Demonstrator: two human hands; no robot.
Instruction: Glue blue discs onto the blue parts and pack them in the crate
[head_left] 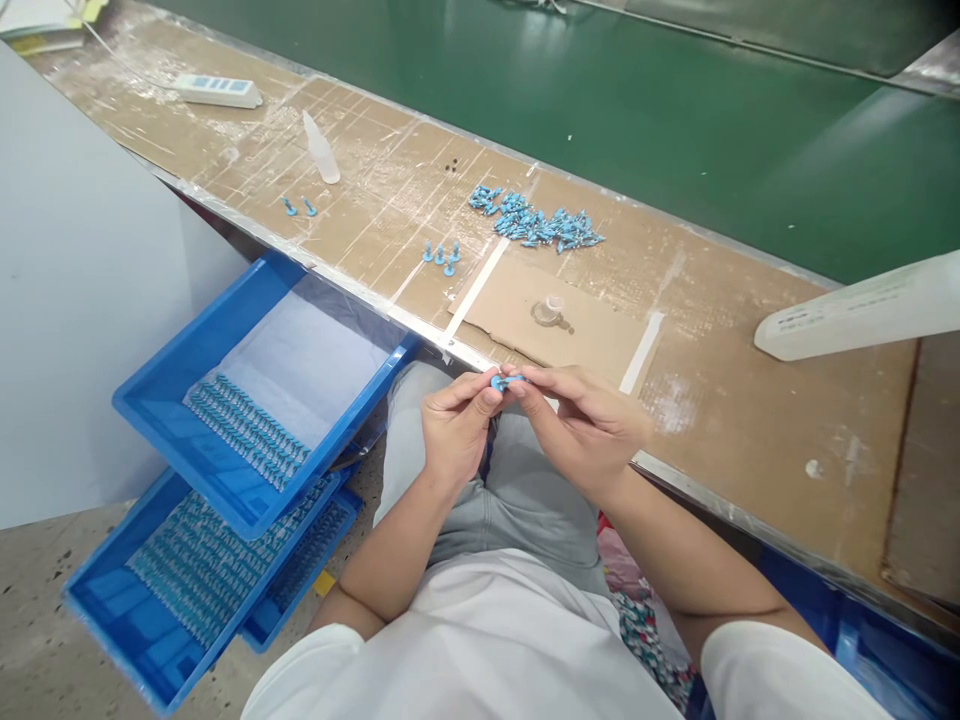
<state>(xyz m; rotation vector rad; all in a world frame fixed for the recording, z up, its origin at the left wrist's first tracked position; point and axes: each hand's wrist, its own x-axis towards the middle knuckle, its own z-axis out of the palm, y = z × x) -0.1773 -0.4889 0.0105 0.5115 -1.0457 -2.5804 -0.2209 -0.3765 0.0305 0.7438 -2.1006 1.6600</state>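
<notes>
Over my lap at the bench's front edge, my left hand pinches the round end of a small blue plastic piece. My right hand grips the other end between thumb and forefinger, so both hands share it. Beyond them, a small clear cup sits on a cardboard sheet with a wet-looking mark around it. Behind that lies a pile of blue pieces. Several similar pieces stand upright to its left, and two more are farther left.
A white squeeze bottle and a power strip are at the left of the bench. A large translucent bottle leans in at right. Blue trays with rows of blue pieces are stacked at lower left. A green surface runs behind.
</notes>
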